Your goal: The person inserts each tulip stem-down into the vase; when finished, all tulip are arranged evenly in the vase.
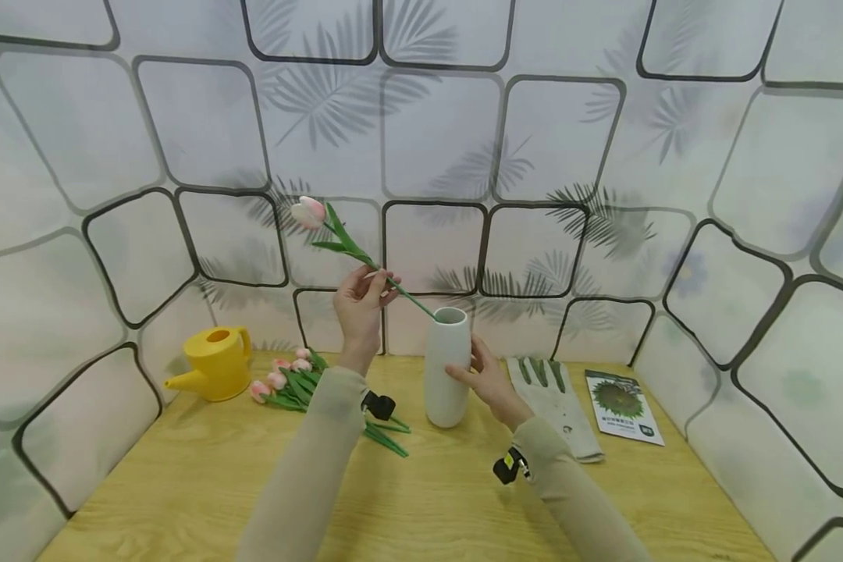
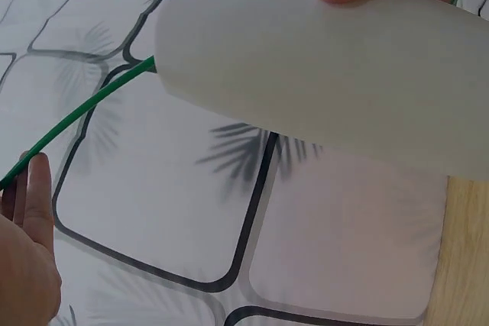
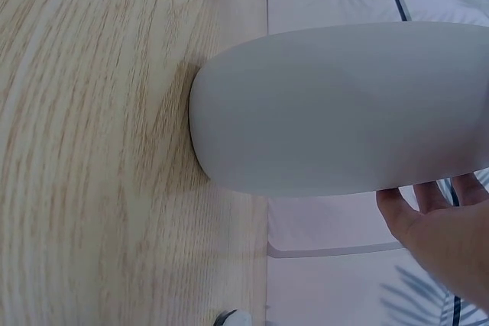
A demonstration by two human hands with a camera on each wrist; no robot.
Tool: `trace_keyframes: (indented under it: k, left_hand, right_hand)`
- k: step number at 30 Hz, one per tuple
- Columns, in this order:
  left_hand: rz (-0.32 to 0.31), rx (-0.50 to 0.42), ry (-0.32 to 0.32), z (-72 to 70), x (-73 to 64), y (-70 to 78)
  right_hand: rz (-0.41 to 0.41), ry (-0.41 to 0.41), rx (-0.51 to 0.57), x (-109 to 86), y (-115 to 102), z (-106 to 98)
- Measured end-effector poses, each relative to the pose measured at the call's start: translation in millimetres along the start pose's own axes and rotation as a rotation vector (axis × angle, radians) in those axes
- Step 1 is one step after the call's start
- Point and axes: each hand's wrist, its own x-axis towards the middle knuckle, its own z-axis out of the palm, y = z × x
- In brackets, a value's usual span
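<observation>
My left hand (image 1: 365, 293) pinches the green stem of a pale pink tulip (image 1: 309, 212), its bloom up to the left. The stem slants down to the right, and its lower end meets the mouth of a tall white vase (image 1: 446, 375). In the left wrist view the stem (image 2: 84, 108) runs from the left hand (image 2: 34, 242) to the vase rim. My right hand (image 1: 490, 378) grips the vase from its right side, thumb across the front. The vase (image 3: 328, 112) stands upright on the wooden table (image 3: 92, 150).
Several pink tulips (image 1: 298, 386) lie left of the vase, stems pointing toward it. A yellow watering can (image 1: 218, 367) stands at the back left. To the right are whitish gloves (image 1: 558, 406) and a seed packet (image 1: 621, 407) with a sunflower picture. Patterned cloth walls (image 1: 435, 140) enclose the table.
</observation>
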Motion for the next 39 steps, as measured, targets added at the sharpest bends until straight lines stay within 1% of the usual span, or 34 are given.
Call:
trace_keyframes:
  k: [6, 11, 16, 19, 24, 27, 32, 35, 36, 39]
  left_hand:
    - [0.019, 0.035, -0.064, 10.3, -3.4, -8.2]
    - [0.031, 0.108, -0.12, 15.8, -6.2, -14.0]
    - [0.039, 0.146, -0.131, 17.6, -9.7, -18.7]
    - [0.033, 0.161, -0.145, 18.8, -11.9, -21.2]
    - [0.017, 0.198, -0.206, 23.2, -13.8, -25.1]
    - [0.004, 0.257, -0.233, 25.8, -15.5, -26.1]
    - [-0.026, 0.401, -0.268, 28.4, -19.7, -28.6]
    - [-0.007, 0.476, -0.287, 29.6, -20.8, -31.8]
    - [0.006, 0.506, -0.287, 29.8, -21.4, -32.6]
    - [0.021, 0.552, -0.305, 31.0, -23.9, -34.3]
  right_hand:
    - [-0.011, 0.002, -0.004, 1.3, 0, 0]
    - [-0.013, 0.008, 0.001, 2.4, 0, -1]
    - [-0.009, 0.007, 0.0, 2.4, 1, 0]
    - [-0.007, 0.004, 0.0, 1.9, 2, 0]
    - [-0.012, 0.009, -0.002, 1.7, 2, 1]
    - [-0.013, 0.01, -0.003, 1.9, 2, 2]
    - [-0.007, 0.005, 0.007, 2.2, 4, 1]
    - [-0.014, 0.002, 0.013, 3.2, 5, 0]
    - [-0.019, 0.005, 0.017, 6.2, 10, 0]
    - [-0.039, 0.02, 0.014, 14.4, 25, -1]
